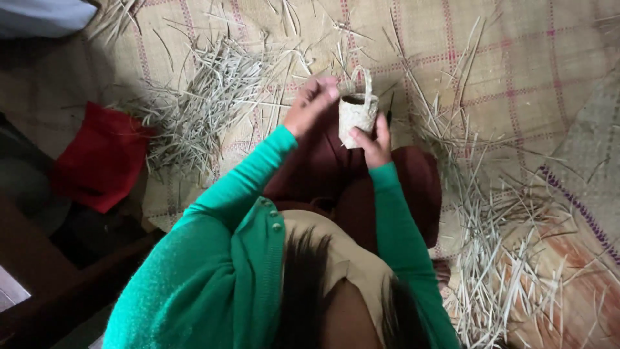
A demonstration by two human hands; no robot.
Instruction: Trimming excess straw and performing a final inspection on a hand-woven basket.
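Green sleeves foremost; small woven basket upright, pinched from below by right hand, left hand fingering its rim.

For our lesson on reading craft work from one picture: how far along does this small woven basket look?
Done: the small woven basket has a closed body and a looped handle arching over its open mouth. In hand: the right hand grips it from below, while the left hand pinches at the rim. Left: probably only finishing at the rim; loose straw strips lie unused on the checked mat.
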